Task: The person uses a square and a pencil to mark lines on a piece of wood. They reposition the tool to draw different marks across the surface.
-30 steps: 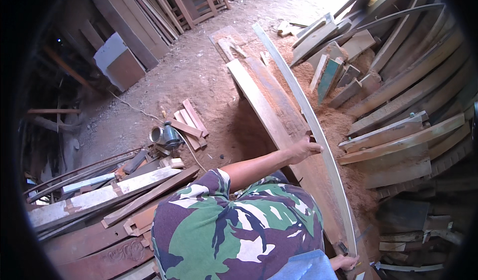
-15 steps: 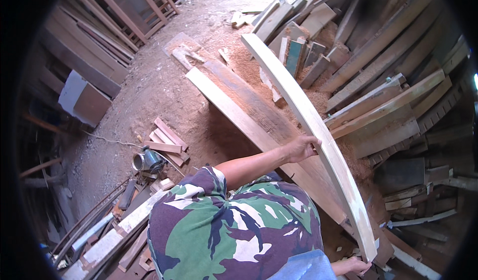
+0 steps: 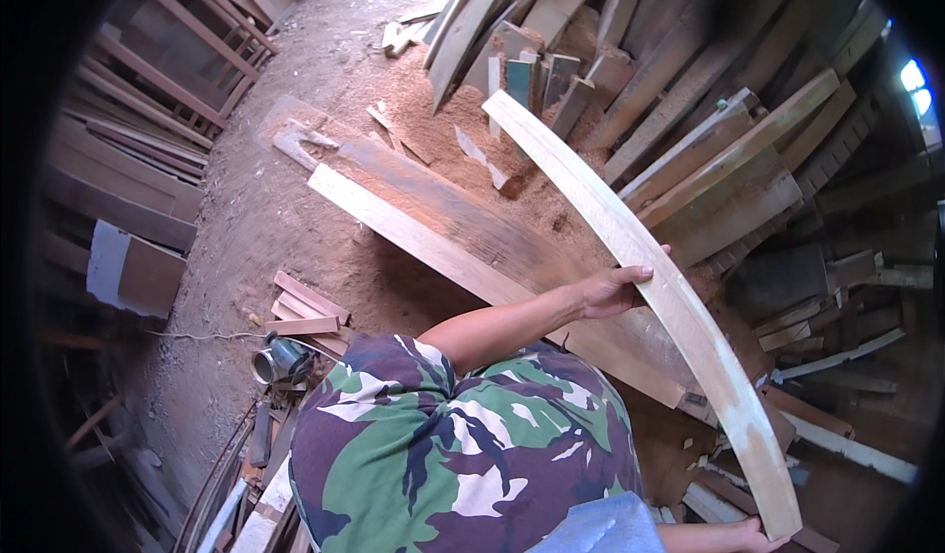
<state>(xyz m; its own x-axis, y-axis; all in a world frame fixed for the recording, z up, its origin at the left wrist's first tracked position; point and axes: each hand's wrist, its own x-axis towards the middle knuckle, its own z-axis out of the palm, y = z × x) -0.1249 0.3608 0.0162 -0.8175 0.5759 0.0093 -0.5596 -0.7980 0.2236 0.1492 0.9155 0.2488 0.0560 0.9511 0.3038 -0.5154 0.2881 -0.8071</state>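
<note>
A long pale wooden board [image 3: 679, 302] crosses the right side of the view, running from upper left to lower right. My left hand [image 3: 612, 292] is closed around its left edge near the middle, thumb on top and fingertips showing past the far edge. At the near end, my right hand [image 3: 760, 535] grips the board's lower corner, partly hidden under it. A second light plank [image 3: 413, 243] lies on a wide brown workbench plank [image 3: 492, 214] beneath my left forearm, apart from the board I hold.
Sawdust and offcuts [image 3: 477, 159] lie beyond the bench. Stacked planks [image 3: 728, 169] crowd the right side. On the left are a dark power tool [image 3: 283, 358] with a cord, reddish wood pieces [image 3: 305, 307] and leaning wooden frames [image 3: 187, 41]. More scrap timber lies at lower left.
The held board has rolled so its broad face shows more, and its near end has moved right and down. My right hand moved with it. The whole view has turned slightly.
</note>
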